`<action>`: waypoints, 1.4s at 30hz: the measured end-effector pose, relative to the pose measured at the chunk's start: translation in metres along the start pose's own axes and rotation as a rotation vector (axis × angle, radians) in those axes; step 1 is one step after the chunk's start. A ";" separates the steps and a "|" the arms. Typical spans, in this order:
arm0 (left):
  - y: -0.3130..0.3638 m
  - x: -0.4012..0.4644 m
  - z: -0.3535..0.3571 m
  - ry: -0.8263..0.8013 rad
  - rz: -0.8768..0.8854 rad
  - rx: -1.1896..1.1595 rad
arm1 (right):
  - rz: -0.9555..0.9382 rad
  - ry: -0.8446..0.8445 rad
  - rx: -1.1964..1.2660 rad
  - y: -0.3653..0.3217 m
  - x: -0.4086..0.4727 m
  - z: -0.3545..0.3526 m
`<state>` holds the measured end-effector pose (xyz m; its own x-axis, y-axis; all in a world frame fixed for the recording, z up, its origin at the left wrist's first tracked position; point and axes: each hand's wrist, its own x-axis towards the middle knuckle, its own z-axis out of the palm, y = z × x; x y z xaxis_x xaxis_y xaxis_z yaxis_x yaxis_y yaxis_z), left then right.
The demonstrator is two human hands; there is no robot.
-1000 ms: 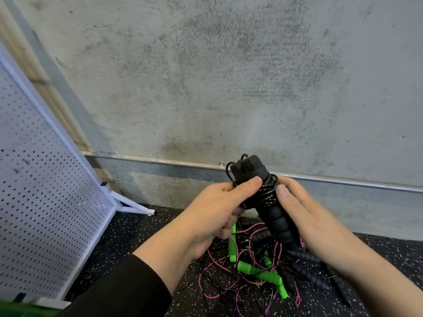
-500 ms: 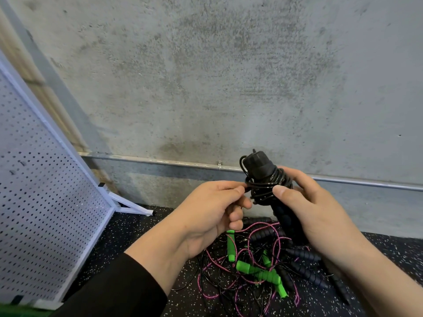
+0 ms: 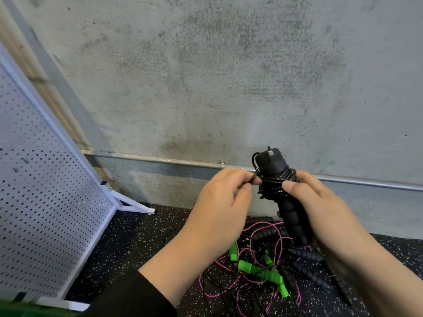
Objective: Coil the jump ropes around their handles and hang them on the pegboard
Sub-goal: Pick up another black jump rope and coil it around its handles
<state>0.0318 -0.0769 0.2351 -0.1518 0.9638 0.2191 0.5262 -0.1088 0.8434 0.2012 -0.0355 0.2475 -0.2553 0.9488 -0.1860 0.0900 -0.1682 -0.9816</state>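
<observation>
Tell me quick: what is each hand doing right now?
Left hand: fingers pinch the black cord end beside the coil.
Right hand: grips the black jump rope handles, thumb pressing on the coil.

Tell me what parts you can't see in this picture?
Head view only:
- Black handles: lower ends hidden behind the right hand.
- Rope end: covered by the left hand's pinching fingers.
- Pegboard: top and left cut off by the frame; no hooks visible.
- Rope pile: too tangled to count.
</observation>
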 end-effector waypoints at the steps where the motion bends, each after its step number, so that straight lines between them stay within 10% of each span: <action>1: -0.002 0.001 -0.001 -0.014 0.046 0.023 | 0.013 0.000 0.000 0.000 0.000 -0.001; 24: 0.000 0.009 0.007 0.285 -0.065 -0.626 | 0.084 -0.019 0.016 -0.004 -0.012 0.012; 42: -0.005 0.013 0.004 0.201 -0.218 -0.702 | 0.051 -0.056 0.181 0.001 -0.006 0.009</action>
<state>0.0305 -0.0632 0.2317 -0.3764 0.9256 0.0405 -0.1782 -0.1152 0.9772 0.1947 -0.0441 0.2478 -0.3080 0.9224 -0.2330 -0.0694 -0.2661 -0.9614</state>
